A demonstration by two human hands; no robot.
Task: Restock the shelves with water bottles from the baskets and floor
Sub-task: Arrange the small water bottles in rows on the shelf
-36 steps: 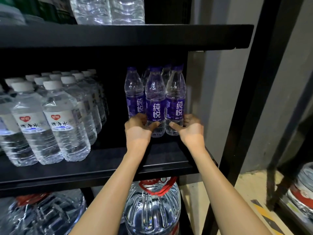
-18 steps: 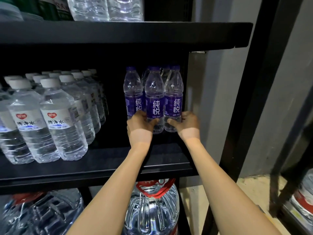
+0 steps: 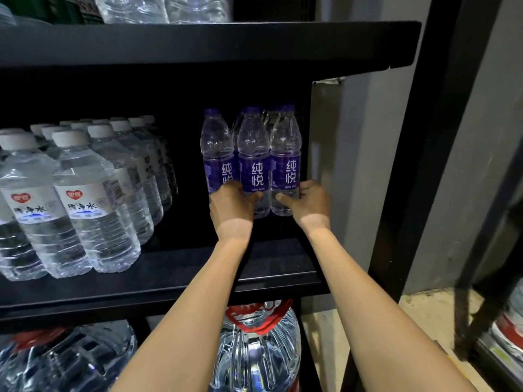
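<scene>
Purple-label bottles stand at the right end of the middle shelf, set back from its front edge. Three form the front row, touching side by side, and at least one more purple cap shows behind them. All stand upright, long axis vertical, caps up and labels facing out.

The left hand curls its fingers round the lower body of the left bottle. The right hand wraps its fingers round the right bottle, thumb laid across the front. Together they grip the cluster from both sides.

White-capped bottles stand upright in rows at the left, well apart from the purple ones; their caps overlap too much for a sure count. Two large jugs with red handles sit on the shelf below.
</scene>
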